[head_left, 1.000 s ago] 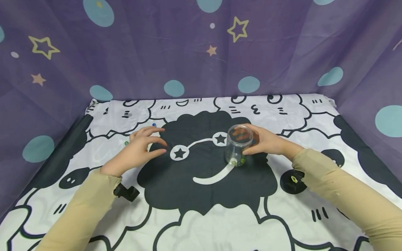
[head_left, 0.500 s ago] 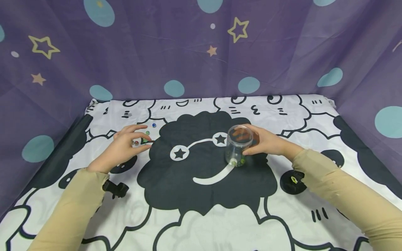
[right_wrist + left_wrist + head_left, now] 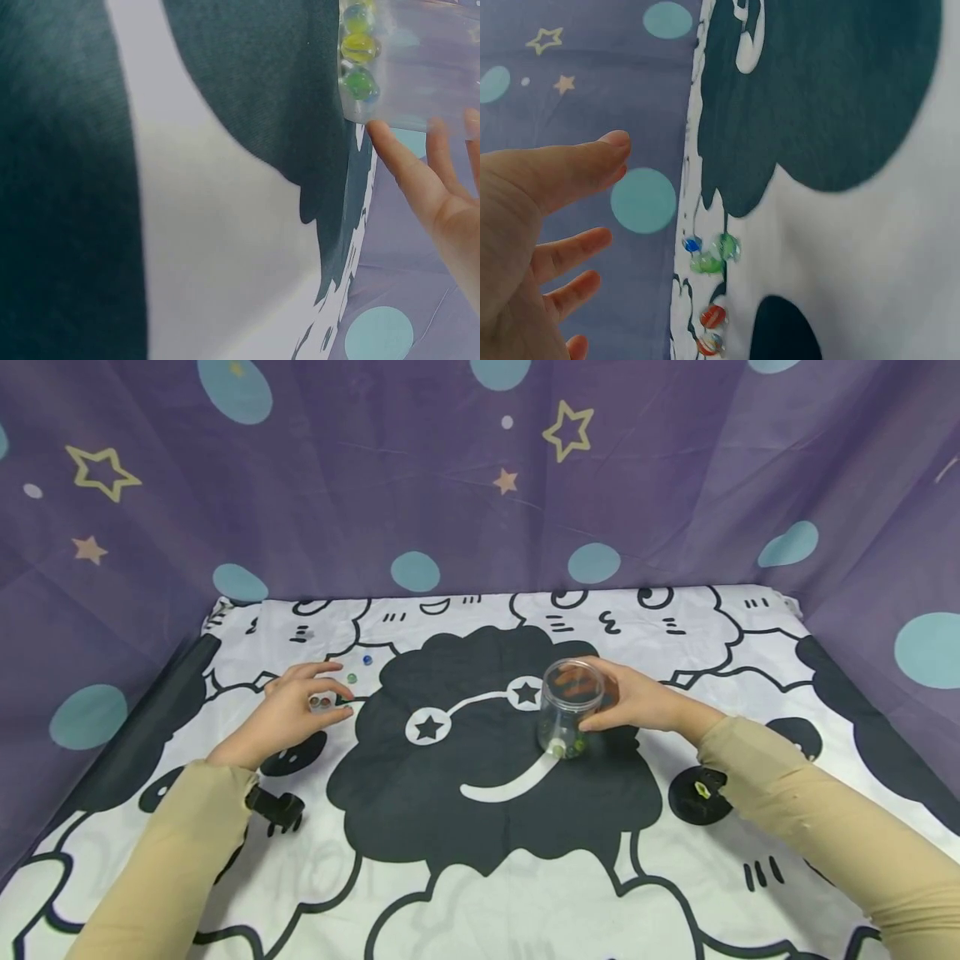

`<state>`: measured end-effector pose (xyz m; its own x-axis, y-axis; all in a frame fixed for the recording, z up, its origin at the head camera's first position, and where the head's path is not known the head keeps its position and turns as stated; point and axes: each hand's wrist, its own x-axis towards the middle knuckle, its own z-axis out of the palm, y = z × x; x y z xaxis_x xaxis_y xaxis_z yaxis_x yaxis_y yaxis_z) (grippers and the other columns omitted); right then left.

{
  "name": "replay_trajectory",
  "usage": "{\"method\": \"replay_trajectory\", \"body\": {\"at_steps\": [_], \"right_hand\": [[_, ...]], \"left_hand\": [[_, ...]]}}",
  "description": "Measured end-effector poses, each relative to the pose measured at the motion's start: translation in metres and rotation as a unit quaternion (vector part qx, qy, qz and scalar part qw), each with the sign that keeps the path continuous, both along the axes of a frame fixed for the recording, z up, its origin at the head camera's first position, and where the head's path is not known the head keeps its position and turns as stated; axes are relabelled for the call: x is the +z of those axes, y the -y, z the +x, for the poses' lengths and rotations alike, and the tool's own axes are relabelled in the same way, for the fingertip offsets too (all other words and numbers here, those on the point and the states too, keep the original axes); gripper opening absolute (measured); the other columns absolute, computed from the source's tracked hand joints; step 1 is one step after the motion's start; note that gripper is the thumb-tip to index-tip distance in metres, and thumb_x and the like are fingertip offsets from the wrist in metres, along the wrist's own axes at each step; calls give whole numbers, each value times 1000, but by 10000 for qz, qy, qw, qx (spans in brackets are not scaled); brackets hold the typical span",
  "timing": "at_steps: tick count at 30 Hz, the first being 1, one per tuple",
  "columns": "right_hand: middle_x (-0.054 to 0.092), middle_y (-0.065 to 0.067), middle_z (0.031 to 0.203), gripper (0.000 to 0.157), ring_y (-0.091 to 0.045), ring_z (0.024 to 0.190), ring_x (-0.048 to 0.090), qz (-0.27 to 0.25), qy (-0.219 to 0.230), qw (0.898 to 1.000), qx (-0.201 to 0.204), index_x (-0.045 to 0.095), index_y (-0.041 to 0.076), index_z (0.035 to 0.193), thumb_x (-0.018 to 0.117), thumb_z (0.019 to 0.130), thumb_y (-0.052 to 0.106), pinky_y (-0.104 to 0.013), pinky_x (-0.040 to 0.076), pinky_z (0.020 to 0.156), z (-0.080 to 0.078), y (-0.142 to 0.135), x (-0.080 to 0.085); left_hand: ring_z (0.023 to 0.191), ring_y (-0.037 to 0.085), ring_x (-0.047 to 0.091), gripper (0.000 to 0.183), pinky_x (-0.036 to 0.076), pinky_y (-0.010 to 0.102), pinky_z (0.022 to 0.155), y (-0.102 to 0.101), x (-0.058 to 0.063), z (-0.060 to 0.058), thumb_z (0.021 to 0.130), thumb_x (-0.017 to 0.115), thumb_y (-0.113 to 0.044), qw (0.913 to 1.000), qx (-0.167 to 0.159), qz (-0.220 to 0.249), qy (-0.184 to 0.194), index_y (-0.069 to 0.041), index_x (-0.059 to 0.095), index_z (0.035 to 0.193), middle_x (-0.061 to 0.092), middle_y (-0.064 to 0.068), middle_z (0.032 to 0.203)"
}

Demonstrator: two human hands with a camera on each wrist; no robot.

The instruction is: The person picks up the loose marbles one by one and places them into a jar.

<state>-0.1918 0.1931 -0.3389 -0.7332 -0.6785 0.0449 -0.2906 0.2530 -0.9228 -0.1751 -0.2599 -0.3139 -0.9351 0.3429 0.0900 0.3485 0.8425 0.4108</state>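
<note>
Hanging at the back and both sides: purple fabric backdrop (image 3: 465, 518), printed with teal ovals (image 3: 416, 572) and orange and yellow stars (image 3: 506, 482). Spread flat below: white cloth (image 3: 540, 902) patterned with black cartoon faces (image 3: 487, 743).

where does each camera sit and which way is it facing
Head: on the head, facing forward and down at the patterned cloth; left hand, right hand and sleeves show.
Left wrist: on that wrist, facing the loose marbles; left hand shows at left.
Right wrist: on that wrist, facing the clear jar and the marbles inside; right hand shows at right.
Head and right wrist both show the jar.
</note>
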Motion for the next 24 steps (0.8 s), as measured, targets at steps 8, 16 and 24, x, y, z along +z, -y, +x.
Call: {"method": "replay_trajectory", "body": {"at_steps": [8, 16, 24], "right_hand": [[44, -19, 140, 77, -36, 127, 46, -91, 119, 9999, 3, 34, 6, 143, 75, 78, 2, -35, 50, 92, 2, 1, 1], [44, -19, 139, 77, -37, 127, 46, -87, 70, 9999, 28, 33, 6, 143, 75, 79, 4, -37, 49, 92, 0, 0, 0], [44, -19, 139, 77, -37, 127, 46, -98, 64, 9999, 32, 33, 6, 143, 75, 79, 4, -36, 50, 92, 0, 0, 0]], "left_hand": [[131, 51, 24, 17, 10, 72, 94, 7, -7, -8, 82, 74, -16, 9997, 133, -111, 151, -7, 71, 97, 38, 27, 142], [131, 51, 24, 17, 11, 69, 94, 11, -15, -15, 82, 73, -15, 9993, 226, -192, 231, -7, 71, 97, 38, 28, 141], [131, 52, 23, 19, 6, 70, 95, 13, -18, -18, 83, 72, -15, 9983, 319, -221, 434, -5, 71, 99, 38, 28, 141]]}}
